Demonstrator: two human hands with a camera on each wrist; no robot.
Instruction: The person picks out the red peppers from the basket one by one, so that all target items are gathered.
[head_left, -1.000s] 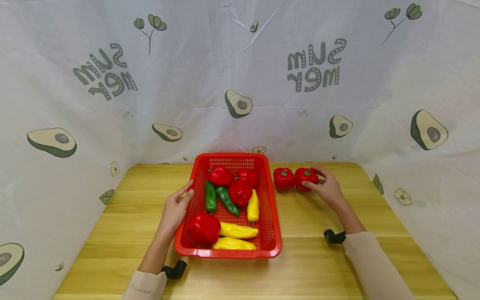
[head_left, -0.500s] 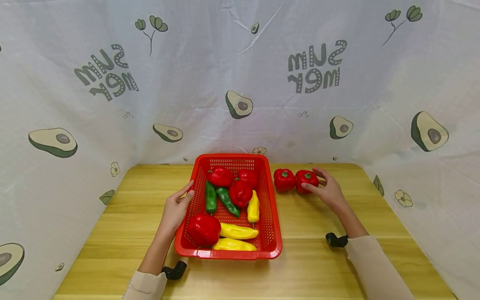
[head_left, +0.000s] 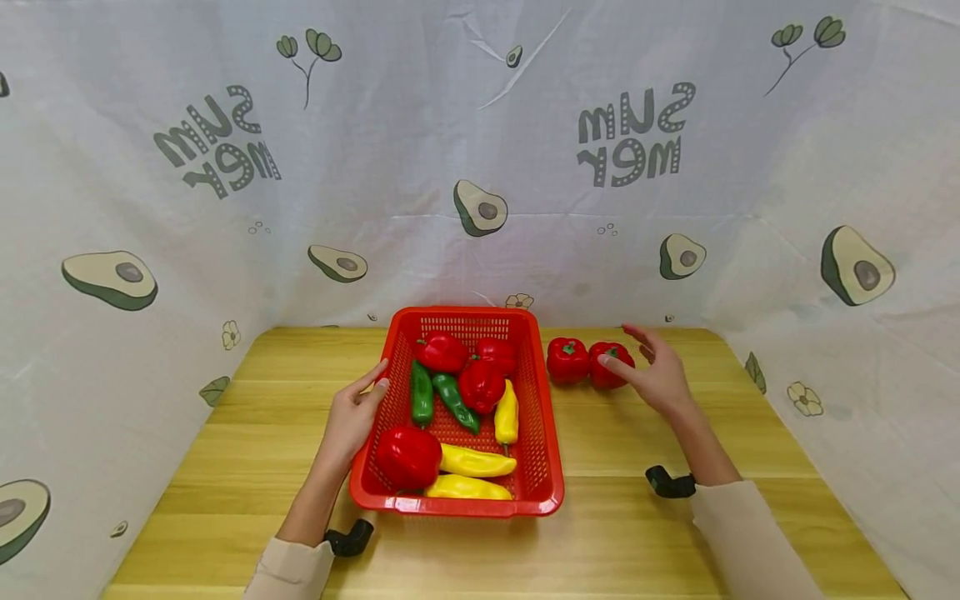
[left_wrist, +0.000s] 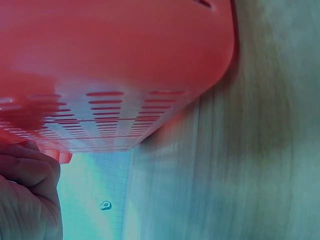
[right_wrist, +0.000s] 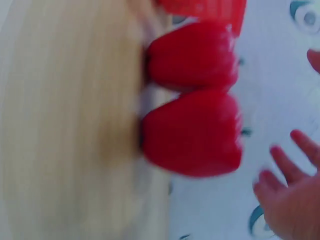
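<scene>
The right grip (head_left: 662, 379) has come off the outer red pepper (right_wrist: 195, 135), fingers apart, so release appears complete; the left grip (head_left: 356, 418) stays clamped on the basket (head_left: 457, 506).

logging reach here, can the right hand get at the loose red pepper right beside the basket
Probably yes, from above: nothing covers the near red pepper beside the basket. The other loose pepper stands between it and the right hand, so a straight sideways reach looks blocked.
</scene>
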